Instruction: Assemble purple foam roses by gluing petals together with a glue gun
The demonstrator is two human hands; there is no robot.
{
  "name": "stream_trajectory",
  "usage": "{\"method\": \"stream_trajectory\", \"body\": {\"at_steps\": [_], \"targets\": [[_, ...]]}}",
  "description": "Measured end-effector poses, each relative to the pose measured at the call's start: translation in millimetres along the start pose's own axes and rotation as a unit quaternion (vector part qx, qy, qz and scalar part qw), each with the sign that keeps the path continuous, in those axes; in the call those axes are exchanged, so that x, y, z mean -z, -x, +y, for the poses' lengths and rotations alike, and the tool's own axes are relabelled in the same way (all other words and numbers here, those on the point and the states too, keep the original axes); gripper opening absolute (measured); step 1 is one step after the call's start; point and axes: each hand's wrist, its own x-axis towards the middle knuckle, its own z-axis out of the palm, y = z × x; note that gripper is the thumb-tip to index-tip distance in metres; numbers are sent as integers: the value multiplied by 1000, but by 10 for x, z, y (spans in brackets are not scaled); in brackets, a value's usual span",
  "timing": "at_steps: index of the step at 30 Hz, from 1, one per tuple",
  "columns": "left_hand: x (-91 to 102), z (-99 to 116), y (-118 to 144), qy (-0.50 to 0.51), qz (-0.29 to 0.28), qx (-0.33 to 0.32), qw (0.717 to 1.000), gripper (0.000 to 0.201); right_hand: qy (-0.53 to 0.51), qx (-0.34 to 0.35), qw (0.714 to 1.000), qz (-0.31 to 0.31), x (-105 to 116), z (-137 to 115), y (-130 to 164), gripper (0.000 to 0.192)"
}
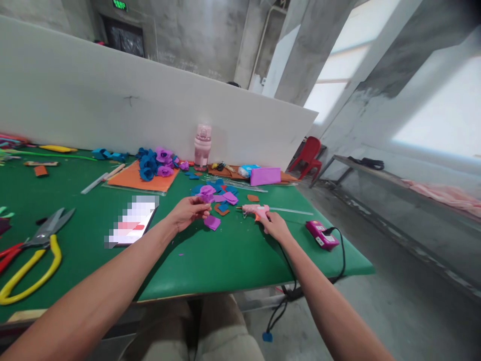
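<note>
Inside R hand [277,225]: glue gun [257,211], nozzle [239,208] twd L hand [189,212].

Whatever lies between the fingertips of the left hand [188,212] is too small to make out, while the right hand [277,225] hides most of the grip of the glue gun [254,210]. Pixel blocks blur the smartphone [131,221] screen, and the left edge cuts off the scissors' red handle [9,256]. The white partition [112,100] hides all but the top of a dark shape [233,84], too little to identify, and the pink cloth [443,195] runs out past the right edge.
</note>
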Motion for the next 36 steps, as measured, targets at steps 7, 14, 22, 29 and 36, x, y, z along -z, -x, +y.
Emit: {"method": "stream_trajectory", "body": {"at_steps": [7, 14, 22, 29, 36], "targets": [[-14, -29, -29, 8, 27, -23, 999, 27, 21, 15, 987, 157, 104, -320, 87, 19], [28, -38, -66, 8, 56, -74, 996, 32, -497, 72, 862, 72, -654, -1391, -199, 19], [41, -43, -82, 3, 70, -72, 995, 28, -658, 41, 750, -54, -961, -1418, -164, 25], [-36, -27, -62, -1, 59, -60, 996, 29, -710, 36, 701, -59, -944, -1497, -150, 27], [-48, -31, -58, -10, 44, -51, 998, 31, -735, 25, 675, -67, -942, -1496, -141, 29]]}}
